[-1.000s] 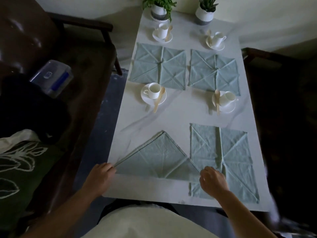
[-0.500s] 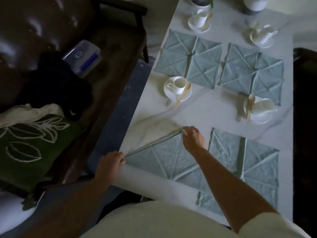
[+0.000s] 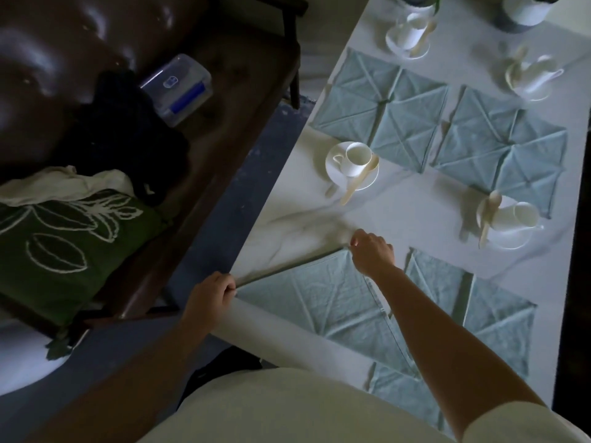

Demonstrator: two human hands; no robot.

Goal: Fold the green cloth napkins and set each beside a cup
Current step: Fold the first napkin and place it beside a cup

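A pale green napkin folded into a triangle lies at the near left of the white table. My left hand pinches its left corner at the table's edge. My right hand pinches its far corner. A flat green napkin lies to the right, partly under my right forearm. Two more flat napkins, one on the left and one on the right, lie farther back. White cups on saucers with wooden spoons stand at the middle left and middle right.
Two further cups, the left and the right, and two plant pots stand at the table's far end. A dark sofa on the left holds a green cushion, dark clothing and a clear plastic box.
My right hand left the napkin's right corner and now grips the far corner. My left hand stays on the left corner. The camera swung left and leaned closer.
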